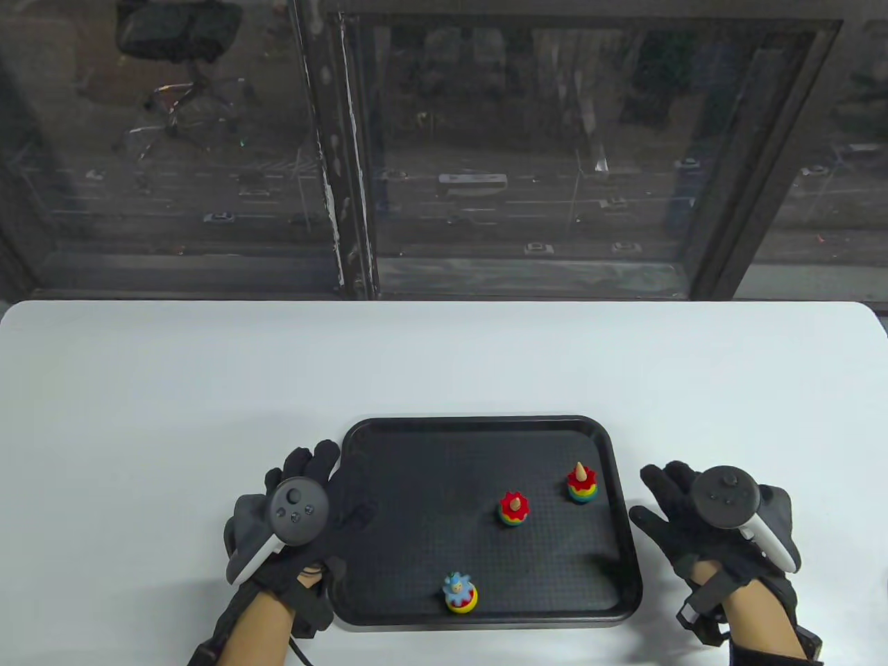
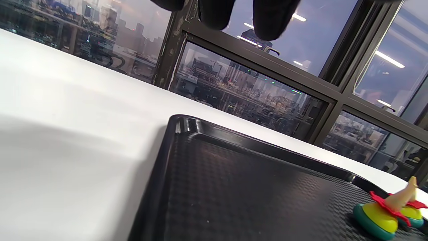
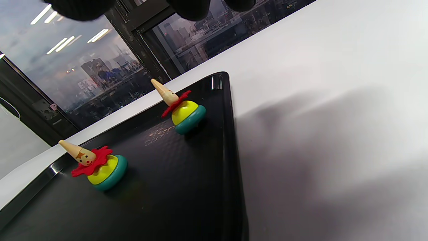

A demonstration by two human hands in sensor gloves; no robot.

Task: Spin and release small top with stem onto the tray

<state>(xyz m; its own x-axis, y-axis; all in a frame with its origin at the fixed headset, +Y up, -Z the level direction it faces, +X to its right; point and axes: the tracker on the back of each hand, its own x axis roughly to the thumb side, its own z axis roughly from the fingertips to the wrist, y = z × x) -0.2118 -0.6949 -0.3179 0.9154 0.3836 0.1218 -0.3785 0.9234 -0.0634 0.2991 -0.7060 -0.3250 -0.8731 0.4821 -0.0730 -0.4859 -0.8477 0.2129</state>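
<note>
Both your hands, left hand (image 1: 295, 517) and right hand (image 1: 701, 520), rest with fingers relaxed and empty beside the tray (image 1: 485, 437). Pinch the blue-collared top (image 1: 459, 593) at the tray's near edge by its stem, upright, then twirl.

Black tray (image 1: 485, 433), red-collared tops (image 1: 514, 508)

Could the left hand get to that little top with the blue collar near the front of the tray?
Probably yes. The left hand rests open at the tray's left edge, and the blue-collared top stands just inside the near rim with nothing between them.
</note>
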